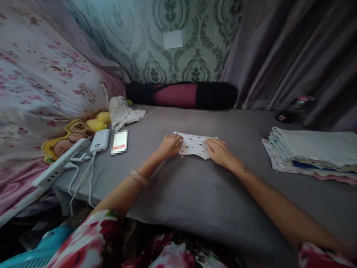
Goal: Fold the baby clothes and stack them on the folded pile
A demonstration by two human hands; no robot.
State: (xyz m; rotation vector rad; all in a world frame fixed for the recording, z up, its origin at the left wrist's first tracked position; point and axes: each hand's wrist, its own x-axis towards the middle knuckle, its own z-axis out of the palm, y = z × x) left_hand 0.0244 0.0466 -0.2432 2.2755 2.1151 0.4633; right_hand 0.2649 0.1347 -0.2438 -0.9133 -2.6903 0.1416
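Note:
A small piece of white printed cloth [193, 144] with dark and brown spots is spread in front of me on the grey sheet [167, 186]. Its lower edge curves inward, and a bit of thread or trim hangs at the lower left corner. My left hand [170, 145] has its fingers closed on the cloth's left edge. On the opposite edge, my right hand [219, 150] pinches the cloth between thumb and fingers. Both hands rest low, close to the sheet, and partly cover the cloth's sides.
Folded cloths [315, 149] are stacked at right, with a dark bottle [292, 109] behind. A black and pink roll bag [175, 95] lies along the wall. At left are a phone [119, 142], a white power bank [100, 140], a power strip [60, 163] with cables, and plush toys [99, 121].

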